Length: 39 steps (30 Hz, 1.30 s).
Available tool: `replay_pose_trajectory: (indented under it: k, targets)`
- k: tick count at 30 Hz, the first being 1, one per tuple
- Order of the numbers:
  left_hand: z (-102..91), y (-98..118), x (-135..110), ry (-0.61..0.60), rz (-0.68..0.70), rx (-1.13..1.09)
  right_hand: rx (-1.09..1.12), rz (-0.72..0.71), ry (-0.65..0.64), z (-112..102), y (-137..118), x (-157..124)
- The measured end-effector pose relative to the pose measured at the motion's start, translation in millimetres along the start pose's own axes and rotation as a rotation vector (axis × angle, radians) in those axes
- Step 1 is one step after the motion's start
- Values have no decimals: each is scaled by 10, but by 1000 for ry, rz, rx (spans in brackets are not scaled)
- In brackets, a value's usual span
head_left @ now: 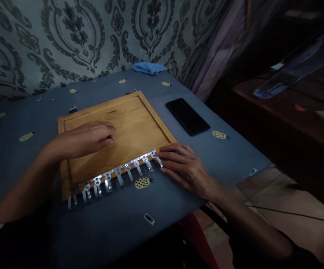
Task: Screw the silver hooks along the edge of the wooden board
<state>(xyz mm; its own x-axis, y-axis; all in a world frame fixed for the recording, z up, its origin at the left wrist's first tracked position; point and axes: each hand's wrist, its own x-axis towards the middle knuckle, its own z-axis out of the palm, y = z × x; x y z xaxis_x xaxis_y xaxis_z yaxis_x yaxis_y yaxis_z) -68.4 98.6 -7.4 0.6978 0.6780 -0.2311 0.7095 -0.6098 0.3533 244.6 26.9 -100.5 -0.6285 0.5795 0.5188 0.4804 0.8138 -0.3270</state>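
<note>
A square wooden tray (139, 123) lies on a blue tablecloth with a yellow pattern. Along its near edge runs a strip of several small metal hooks (117, 177). My left hand (90, 138) rests inside the tray, its fingers curled loosely with nothing visible in them. My right hand (180, 164) lies flat on the cloth at the tray's near right corner, its fingers stretched out and touching the rightmost hook.
A black phone (187, 116) lies face up to the right of the tray. A blue cloth (149, 68) sits at the table's far edge against a patterned curtain. The table's right edge drops to a tiled floor with a dark wooden bench (279, 112).
</note>
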Motion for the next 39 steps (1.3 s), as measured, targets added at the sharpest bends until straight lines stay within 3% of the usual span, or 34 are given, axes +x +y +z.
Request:
replay_pose_trajectory:
  k: [4, 9, 14, 23, 39]
  targets:
    - [-86, 315, 189, 14, 82, -99, -4, 3, -5, -7, -8, 0]
    - [53, 528, 488, -46, 90, -196, -10, 20, -14, -1, -17, -6]
    - [196, 529, 649, -97, 95, -170, -11, 20, -6, 2, -14, -11]
    - [170, 629, 716, -156, 70, -114, -23, 7, 8, 2, -16, 4]
    - [268, 635, 755, -152, 63, -76, -2, 28, -9, 0, -16, -10]
